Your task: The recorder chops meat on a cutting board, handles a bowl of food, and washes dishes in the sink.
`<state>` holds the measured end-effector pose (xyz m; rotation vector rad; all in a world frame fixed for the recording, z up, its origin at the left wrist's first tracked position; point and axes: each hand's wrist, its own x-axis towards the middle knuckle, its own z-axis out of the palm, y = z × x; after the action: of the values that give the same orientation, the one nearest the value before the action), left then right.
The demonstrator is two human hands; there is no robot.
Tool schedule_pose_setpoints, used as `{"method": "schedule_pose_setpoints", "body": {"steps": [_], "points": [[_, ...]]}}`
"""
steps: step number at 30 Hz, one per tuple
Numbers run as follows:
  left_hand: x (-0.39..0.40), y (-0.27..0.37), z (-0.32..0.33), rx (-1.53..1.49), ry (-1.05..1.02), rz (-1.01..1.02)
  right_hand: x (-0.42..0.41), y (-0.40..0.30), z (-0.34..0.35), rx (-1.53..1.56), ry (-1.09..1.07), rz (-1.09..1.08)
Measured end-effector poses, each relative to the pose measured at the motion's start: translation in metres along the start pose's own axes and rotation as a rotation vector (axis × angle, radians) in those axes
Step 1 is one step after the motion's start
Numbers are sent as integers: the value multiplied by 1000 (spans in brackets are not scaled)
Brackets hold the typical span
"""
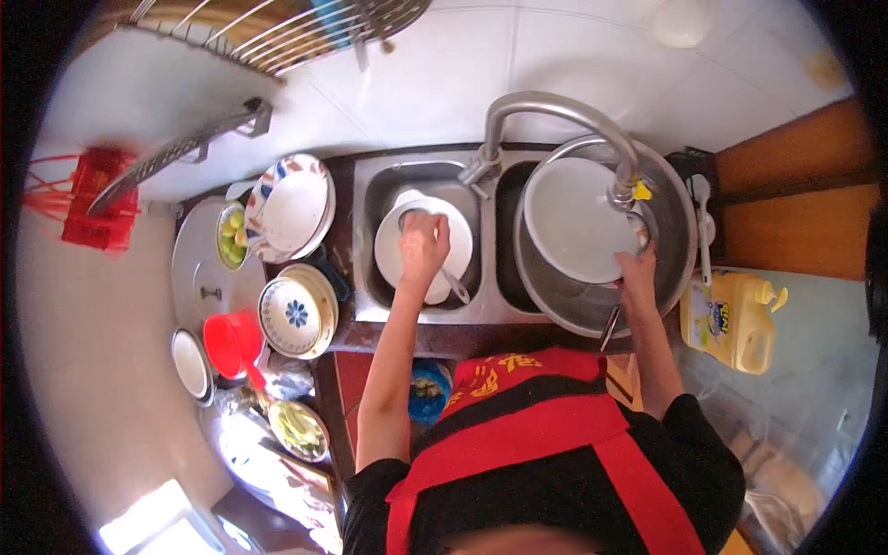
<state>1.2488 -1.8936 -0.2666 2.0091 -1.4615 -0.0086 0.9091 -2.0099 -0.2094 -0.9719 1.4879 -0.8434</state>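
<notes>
My left hand, fingers curled, is over a white bowl in the left sink basin. A curved metal edge shows beyond the fingers; whether they grip it is hidden. A spoon handle sticks out over the bowl's near rim. On the right, my right hand is closed around a long-handled metal utensil, at the near right rim of a large white bowl. That bowl sits tilted in a wide metal basin set over the right sink.
A curved faucet arches above the basin. Stacked plates, patterned bowls and a red dipper stand to the left. At the right are a yellow jug and a white-handled utensil. A wire rack hangs overhead.
</notes>
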Motion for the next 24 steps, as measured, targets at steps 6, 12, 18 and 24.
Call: {"method": "schedule_pose_setpoints", "body": {"steps": [6,12,18,24], "points": [[51,48,10,-745,-370,-909,4,-1,14,-42,35,134],[48,25,54,-1638,-278,-1323,-11,-18,25,55,-38,87],[44,15,43,-1299,-348,-1145,-16,0,-2,103,59,36],[46,27,36,-1197,-327,-1137,18,54,12,122,77,29]]}}
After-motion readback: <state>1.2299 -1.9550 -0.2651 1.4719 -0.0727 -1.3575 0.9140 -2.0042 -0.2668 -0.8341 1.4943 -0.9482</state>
